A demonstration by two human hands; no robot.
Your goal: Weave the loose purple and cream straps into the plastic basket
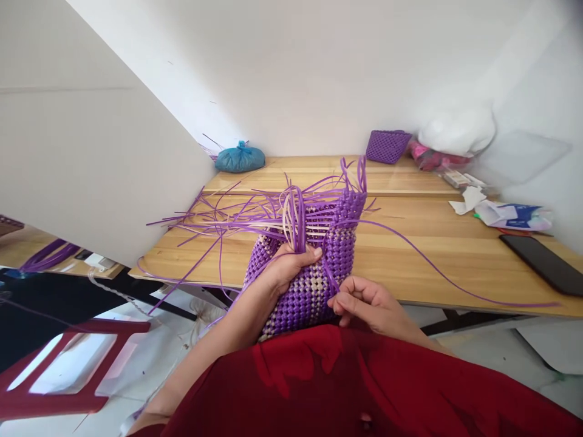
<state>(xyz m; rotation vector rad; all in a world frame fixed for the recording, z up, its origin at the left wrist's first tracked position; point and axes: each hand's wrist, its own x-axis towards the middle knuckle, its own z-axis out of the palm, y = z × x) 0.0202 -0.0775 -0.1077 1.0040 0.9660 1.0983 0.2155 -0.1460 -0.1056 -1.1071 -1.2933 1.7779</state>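
Note:
A partly woven basket (314, 285) of purple and cream plastic strips rests against my body at the table's front edge. Loose strips (246, 221) fan out leftward from its top, and some loop upright near the rim. My left hand (291, 264) is closed on the basket's near wall, thumb on the outside, below a bunch of looped strips. Lower and to the right, my right hand (362, 300) pinches a purple strip (332, 279) close to the wall. One long strip (423, 255) curves from the basket across the table to the right.
On the wooden table (410, 200) are a blue tied bag (240, 158), a small purple woven basket (388, 146), a white bag (458, 127), plastic packaging (514, 215) and a black phone (542, 264). A red chair (86, 340) stands at lower left. A white partition (91, 133) rises on the left.

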